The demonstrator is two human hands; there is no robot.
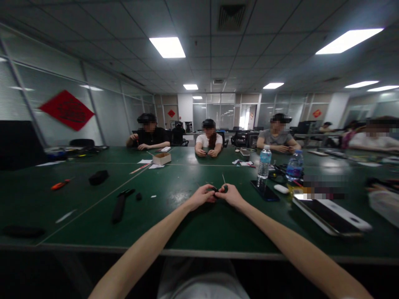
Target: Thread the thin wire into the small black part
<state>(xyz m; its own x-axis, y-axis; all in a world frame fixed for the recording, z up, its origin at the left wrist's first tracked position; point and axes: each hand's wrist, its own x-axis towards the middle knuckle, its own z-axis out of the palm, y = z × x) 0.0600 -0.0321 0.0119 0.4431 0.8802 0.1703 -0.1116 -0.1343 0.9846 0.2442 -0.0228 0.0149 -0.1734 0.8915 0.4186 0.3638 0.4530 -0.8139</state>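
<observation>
Over the green table (187, 224), my left hand (202, 197) is closed, its fingertips pinching a small black part (215, 189) whose kind I cannot make out. Close beside it, my right hand (231, 195) is closed round a small screwdriver (223, 178) with a thin metal shaft pointing up and a dark green handle mostly covered by the fingers. Both sets of fingertips nearly meet at the black part. Whether the right fingers also touch that part cannot be told.
Left lie a black T-shaped tool (119, 207), an orange screwdriver (60, 185) and a black block (98, 177). An open cardboard box (161, 158) stands farther back. Right are a phone (264, 191), water bottles (264, 162) and a white device (332, 214). Several people sit opposite.
</observation>
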